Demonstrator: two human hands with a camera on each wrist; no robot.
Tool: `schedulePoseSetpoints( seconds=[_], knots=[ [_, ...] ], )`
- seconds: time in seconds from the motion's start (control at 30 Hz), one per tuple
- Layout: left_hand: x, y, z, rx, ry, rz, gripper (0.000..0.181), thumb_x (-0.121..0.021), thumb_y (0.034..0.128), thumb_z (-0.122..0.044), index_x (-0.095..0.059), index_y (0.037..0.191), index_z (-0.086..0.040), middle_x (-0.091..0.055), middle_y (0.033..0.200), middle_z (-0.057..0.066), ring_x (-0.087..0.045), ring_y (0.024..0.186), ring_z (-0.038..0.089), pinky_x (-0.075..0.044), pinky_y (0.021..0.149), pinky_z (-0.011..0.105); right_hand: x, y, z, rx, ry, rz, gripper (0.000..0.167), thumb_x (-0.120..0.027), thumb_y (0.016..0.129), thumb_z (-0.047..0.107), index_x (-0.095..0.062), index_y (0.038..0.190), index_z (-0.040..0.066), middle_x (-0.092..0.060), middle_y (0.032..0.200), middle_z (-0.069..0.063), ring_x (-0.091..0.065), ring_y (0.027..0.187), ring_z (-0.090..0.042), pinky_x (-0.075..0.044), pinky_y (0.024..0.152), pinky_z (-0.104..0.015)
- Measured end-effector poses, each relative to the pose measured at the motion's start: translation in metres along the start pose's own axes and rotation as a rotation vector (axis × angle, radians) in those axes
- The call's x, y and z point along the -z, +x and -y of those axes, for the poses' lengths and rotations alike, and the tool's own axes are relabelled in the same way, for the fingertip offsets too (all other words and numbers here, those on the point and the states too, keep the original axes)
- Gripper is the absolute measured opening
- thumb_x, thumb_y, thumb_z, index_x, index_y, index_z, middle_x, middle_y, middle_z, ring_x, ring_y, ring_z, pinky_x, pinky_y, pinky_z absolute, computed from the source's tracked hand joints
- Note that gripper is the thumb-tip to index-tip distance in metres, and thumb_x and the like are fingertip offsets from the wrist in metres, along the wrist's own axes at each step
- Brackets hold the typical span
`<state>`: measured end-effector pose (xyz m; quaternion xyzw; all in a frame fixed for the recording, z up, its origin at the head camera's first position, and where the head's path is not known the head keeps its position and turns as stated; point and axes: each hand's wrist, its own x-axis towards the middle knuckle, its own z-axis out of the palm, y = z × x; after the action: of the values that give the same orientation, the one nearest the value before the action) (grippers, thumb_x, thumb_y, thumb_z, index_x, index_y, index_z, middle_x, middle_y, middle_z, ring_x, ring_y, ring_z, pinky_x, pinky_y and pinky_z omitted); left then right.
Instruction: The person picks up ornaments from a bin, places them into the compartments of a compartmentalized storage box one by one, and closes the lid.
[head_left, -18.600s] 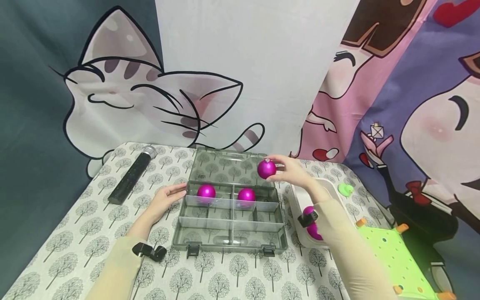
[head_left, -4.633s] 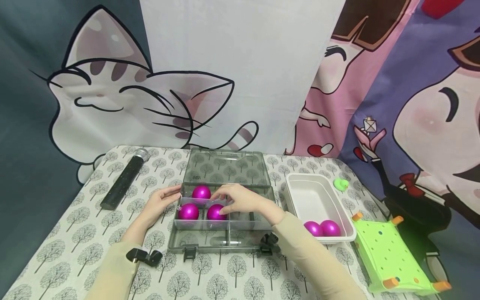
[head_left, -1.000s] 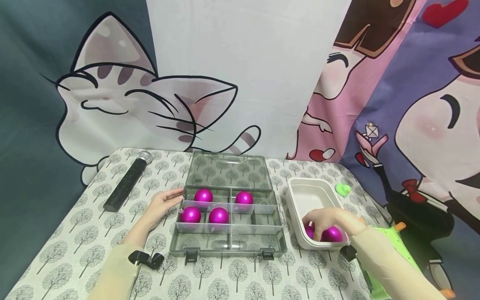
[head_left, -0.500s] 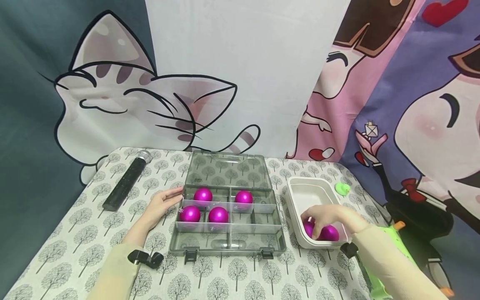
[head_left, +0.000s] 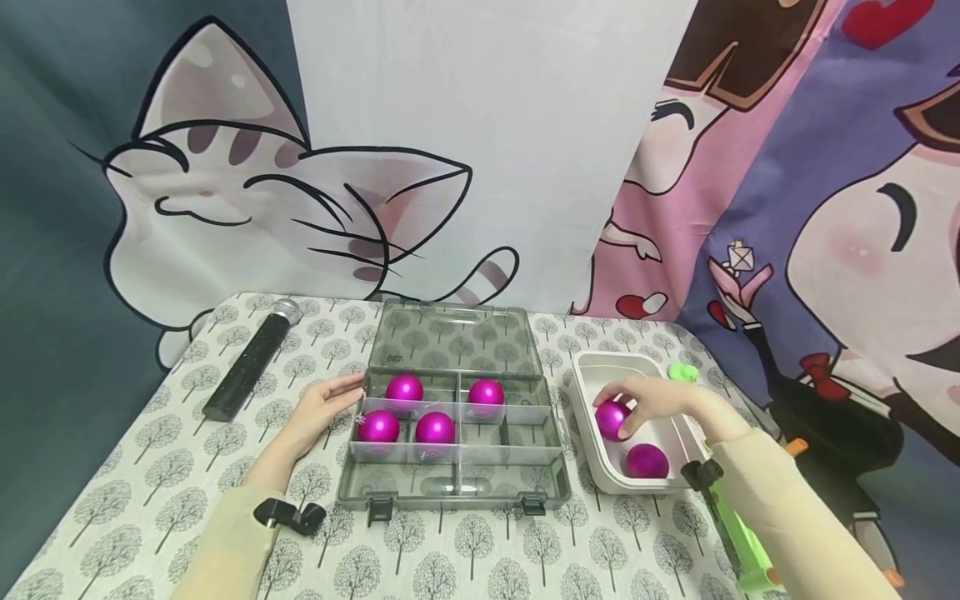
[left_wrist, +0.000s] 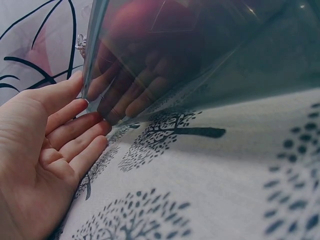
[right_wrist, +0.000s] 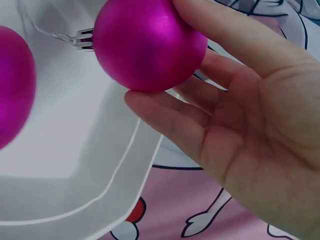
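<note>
My right hand [head_left: 648, 400] pinches a magenta Christmas ball [head_left: 611, 422] between thumb and fingers, above the floor of the white plastic tub [head_left: 618, 372]. In the right wrist view the held ball [right_wrist: 150, 50] shows a silver cap with a wire loop. Another magenta ball [head_left: 647, 461] lies in the tub's near end. My left hand [head_left: 318, 417] rests with extended fingers against the left side of a clear grey compartment box [head_left: 510, 483], its lid opened backward. Inside sit several magenta balls: one back left, one back right, two in the middle row's left half.
A black microphone [head_left: 251, 362] with a silver head lies at the left. Beyond the tub are a green toy duck [head_left: 682, 372] and a green toy piece [head_left: 738, 533] with orange pegs, partly behind my right sleeve. A printed curtain hangs at the table's back.
My right hand has lifted one ball from the tub's near end and carried it toward the back of the tub. The other ball has shifted slightly. My left hand stays at the box.
</note>
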<state>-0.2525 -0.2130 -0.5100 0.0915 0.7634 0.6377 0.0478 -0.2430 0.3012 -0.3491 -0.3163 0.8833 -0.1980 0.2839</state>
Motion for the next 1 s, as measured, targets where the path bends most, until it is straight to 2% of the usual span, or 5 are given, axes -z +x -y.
schedulePoseSetpoints(
  seconds=[0.33, 0.5, 0.6, 0.8, 1.0],
  knots=[
    [0.000, -0.002, 0.000, 0.007, -0.010, 0.009, 0.054, -0.061, 0.0968, -0.021, -0.045, 0.141, 0.006, -0.046, 0.146, 0.025, -0.051, 0.105, -0.015, -0.039, 0.095, 0.006, 0.024, 0.000, 0.006, -0.067, 0.030, -0.047, 0.058, -0.079, 0.079, 0.016, -0.055, 0.126, -0.009, -0.064, 0.119, -0.019, -0.061, 0.109, -0.032, -0.050, 0.094, -0.040],
    [0.000, -0.002, 0.000, 0.009, -0.005, 0.003, 0.054, -0.062, 0.0965, -0.021, -0.045, 0.141, 0.006, -0.046, 0.145, 0.025, -0.050, 0.105, -0.015, -0.040, 0.095, 0.005, 0.031, 0.004, 0.009, -0.095, 0.016, -0.132, 0.061, -0.078, 0.081, 0.020, -0.054, 0.131, -0.005, -0.061, 0.127, -0.023, -0.059, 0.115, -0.038, -0.049, 0.098, -0.051],
    [0.000, -0.001, -0.001, 0.012, -0.002, 0.000, 0.054, -0.062, 0.0964, -0.021, -0.045, 0.141, 0.006, -0.046, 0.146, 0.025, -0.050, 0.105, -0.015, -0.040, 0.095, 0.005, 0.034, 0.009, 0.011, -0.094, -0.001, -0.198, 0.060, -0.078, 0.081, 0.023, -0.056, 0.132, 0.000, -0.060, 0.129, -0.021, -0.058, 0.116, -0.035, -0.049, 0.098, -0.049],
    [0.000, -0.001, -0.001, 0.008, 0.000, 0.004, 0.054, -0.062, 0.0965, -0.021, -0.045, 0.141, 0.005, -0.046, 0.145, 0.024, -0.050, 0.107, -0.013, -0.040, 0.096, 0.006, 0.035, 0.023, 0.022, -0.018, 0.022, -0.289, 0.059, -0.078, 0.082, 0.022, -0.056, 0.133, 0.004, -0.060, 0.131, -0.018, -0.060, 0.115, -0.032, -0.052, 0.097, -0.046],
    [0.000, 0.000, -0.001, 0.008, 0.007, 0.007, 0.054, -0.061, 0.0967, -0.021, -0.045, 0.141, 0.006, -0.046, 0.146, 0.024, -0.053, 0.123, 0.007, -0.040, 0.096, 0.006, 0.034, 0.040, 0.045, 0.073, 0.095, -0.339, 0.059, -0.079, 0.082, 0.016, -0.054, 0.134, 0.003, -0.060, 0.133, -0.015, -0.061, 0.117, -0.030, -0.053, 0.099, -0.039]
  ],
)
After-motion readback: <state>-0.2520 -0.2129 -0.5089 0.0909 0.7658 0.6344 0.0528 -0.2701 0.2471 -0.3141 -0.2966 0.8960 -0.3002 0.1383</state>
